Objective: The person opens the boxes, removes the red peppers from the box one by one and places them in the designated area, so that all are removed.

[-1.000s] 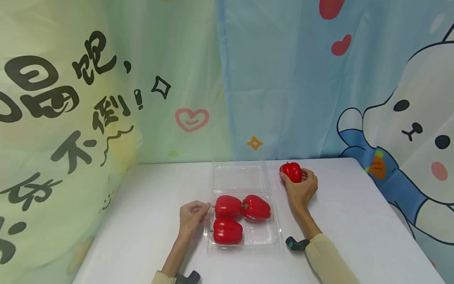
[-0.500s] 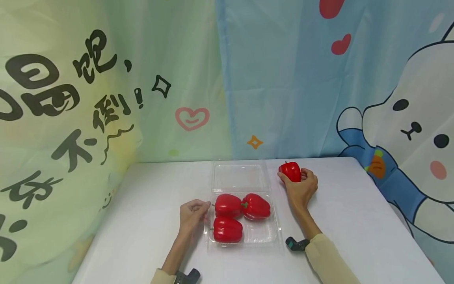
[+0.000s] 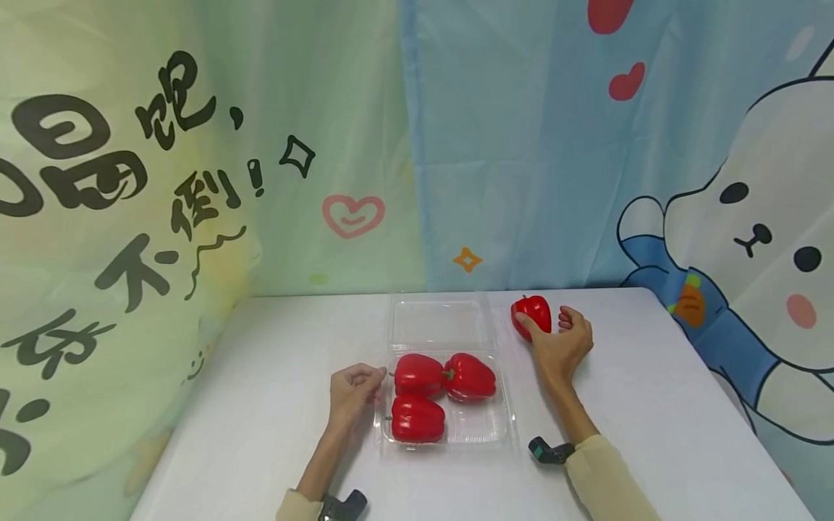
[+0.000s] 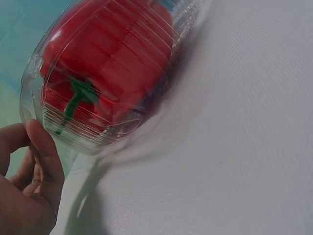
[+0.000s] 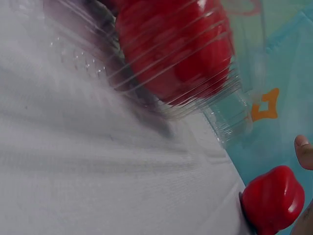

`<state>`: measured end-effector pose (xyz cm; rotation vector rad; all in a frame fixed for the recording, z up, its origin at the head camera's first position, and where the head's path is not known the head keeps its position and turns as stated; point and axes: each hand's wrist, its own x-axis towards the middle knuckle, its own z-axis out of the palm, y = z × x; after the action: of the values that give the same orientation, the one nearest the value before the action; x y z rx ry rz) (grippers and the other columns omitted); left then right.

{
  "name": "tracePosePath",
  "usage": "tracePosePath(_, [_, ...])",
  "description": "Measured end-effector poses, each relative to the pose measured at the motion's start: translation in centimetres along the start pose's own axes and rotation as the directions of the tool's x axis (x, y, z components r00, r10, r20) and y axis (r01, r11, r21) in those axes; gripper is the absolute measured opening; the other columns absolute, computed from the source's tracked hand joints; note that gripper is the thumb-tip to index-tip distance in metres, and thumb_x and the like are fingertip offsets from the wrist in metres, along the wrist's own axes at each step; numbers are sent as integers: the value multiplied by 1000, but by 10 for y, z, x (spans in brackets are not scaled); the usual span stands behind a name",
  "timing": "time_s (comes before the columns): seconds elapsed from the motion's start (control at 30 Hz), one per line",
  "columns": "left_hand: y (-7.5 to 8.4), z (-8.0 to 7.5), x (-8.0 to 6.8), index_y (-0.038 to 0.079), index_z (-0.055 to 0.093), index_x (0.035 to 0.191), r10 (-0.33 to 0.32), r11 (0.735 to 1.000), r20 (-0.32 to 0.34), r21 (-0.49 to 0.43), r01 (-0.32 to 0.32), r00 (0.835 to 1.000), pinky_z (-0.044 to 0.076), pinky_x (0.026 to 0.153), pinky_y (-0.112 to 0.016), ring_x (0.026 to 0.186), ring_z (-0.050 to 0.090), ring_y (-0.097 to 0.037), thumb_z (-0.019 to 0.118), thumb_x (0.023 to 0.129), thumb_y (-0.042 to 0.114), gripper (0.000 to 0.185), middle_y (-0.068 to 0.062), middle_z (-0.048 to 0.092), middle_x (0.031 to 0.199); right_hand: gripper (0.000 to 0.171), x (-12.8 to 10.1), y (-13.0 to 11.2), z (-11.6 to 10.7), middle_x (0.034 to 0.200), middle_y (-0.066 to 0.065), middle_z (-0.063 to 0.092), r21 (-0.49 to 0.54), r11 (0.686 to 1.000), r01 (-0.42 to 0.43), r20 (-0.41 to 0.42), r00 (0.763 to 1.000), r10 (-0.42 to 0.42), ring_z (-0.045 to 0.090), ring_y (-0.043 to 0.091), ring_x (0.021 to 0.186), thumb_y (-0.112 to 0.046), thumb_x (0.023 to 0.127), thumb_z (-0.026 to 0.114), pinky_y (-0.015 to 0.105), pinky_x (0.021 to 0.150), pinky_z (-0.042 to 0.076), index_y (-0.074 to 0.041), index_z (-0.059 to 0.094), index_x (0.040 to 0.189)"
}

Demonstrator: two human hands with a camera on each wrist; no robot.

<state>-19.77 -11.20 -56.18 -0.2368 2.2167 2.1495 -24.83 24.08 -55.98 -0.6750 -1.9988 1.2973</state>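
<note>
A clear plastic clamshell container (image 3: 478, 427) lies on the table with its lid folded back. In it sit three red bell peppers (image 3: 418, 418). My left hand (image 3: 354, 394) pinches the container's left rim; in the left wrist view, thumb and finger meet at the clear edge beside a pepper with a green stem (image 4: 80, 93). Another red bell pepper (image 3: 536, 312) stands on the table at the back right. My right hand (image 3: 562, 347) is beside it, thumb against its front, the other fingers apart from its right side. The right wrist view shows that pepper (image 5: 274, 200) resting on the cloth.
The container's open lid (image 3: 436, 325) lies toward the back. A white cloth covers the table (image 3: 260, 405). Behind its back edge hangs a printed curtain (image 3: 508, 145) with a cartoon bear. Each wrist wears a dark camera (image 3: 549, 451).
My right hand has shifted slightly right, and its fingers have come away from the pepper's right side. The left hand stays at the container's rim.
</note>
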Motion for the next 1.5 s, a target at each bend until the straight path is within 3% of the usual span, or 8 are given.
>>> tracePosePath(0.37, [0, 0, -2, -5, 74, 98, -2, 999, -5, 32, 2, 1000, 57, 60, -20, 59, 64, -10, 79, 100, 17, 23, -4, 71, 70, 70, -6, -11, -16, 140, 19, 65, 26, 965, 262, 52, 963, -263, 61, 28, 121, -25, 84, 95, 62, 104, 58, -5, 64, 143])
tracePosePath(0.5, [1, 0, -2, -6, 74, 98, 0, 999, -8, 36, 0, 1000, 56, 60, -20, 59, 64, -10, 78, 100, 17, 23, -7, 72, 71, 68, -9, -20, -21, 138, 18, 68, 63, 933, 354, 146, 922, -360, 64, 28, 120, -20, 81, 97, 65, 99, 62, -6, 67, 140])
tracePosePath(0.73, [-2, -1, 0, -7, 74, 97, -2, 999, -7, 36, 2, 1000, 56, 58, -19, 59, 64, -10, 77, 101, 16, 24, -6, 73, 72, 69, -13, -23, -28, 138, 20, 70, 86, 870, 486, 325, 811, -486, 66, 38, 127, -13, 77, 99, 66, 99, 61, -2, 69, 138])
tracePosePath(0.9, [-2, -1, 0, -7, 74, 97, -2, 999, -7, 32, 2, 1000, 56, 59, -20, 59, 64, -10, 78, 100, 16, 24, -4, 71, 70, 67, -20, -25, -33, 135, 15, 74, 129, 847, 516, 399, 754, -521, 70, 25, 121, -12, 76, 99, 20, 106, 56, -4, 72, 137])
tracePosePath(1.0, [-1, 0, 1, -6, 74, 97, -2, 1000, -6, 30, 2, 1000, 56, 60, -19, 59, 64, -9, 79, 100, 16, 23, -2, 70, 68, 68, -25, -25, -35, 134, 11, 75, 146, 844, 517, 454, 722, -521, 70, 16, 114, -13, 75, 100, 6, 102, 46, -8, 73, 137])
tracePosePath(1.23, [-2, -3, -1, -5, 74, 95, -3, 999, -9, 45, 3, 1000, 57, 61, -20, 58, 64, -9, 77, 101, 16, 22, -1, 70, 67, 72, -36, -27, -33, 134, 8, 77, 186, 847, 498, 555, 658, -509, 74, 31, 114, -16, 73, 101, 61, 103, 61, -11, 72, 138])
tracePosePath(1.33, [-3, -4, 0, -5, 74, 95, -10, 999, -11, 40, 10, 1000, 57, 61, -20, 58, 64, -9, 77, 100, 16, 22, -2, 70, 67, 73, -39, -28, -33, 135, 9, 77, 219, 851, 477, 588, 632, -505, 73, 35, 115, -17, 72, 101, 68, 102, 60, -12, 72, 139])
tracePosePath(1.5, [-4, -4, 1, -7, 75, 98, -4, 1000, 6, 23, 4, 1000, 56, 62, -19, 58, 64, -9, 79, 100, 18, 25, -6, 71, 70, 74, -44, -30, -34, 135, 6, 78, 223, 862, 455, 623, 614, -485, 73, 34, 117, -17, 72, 102, 61, 101, 62, -15, 72, 139])
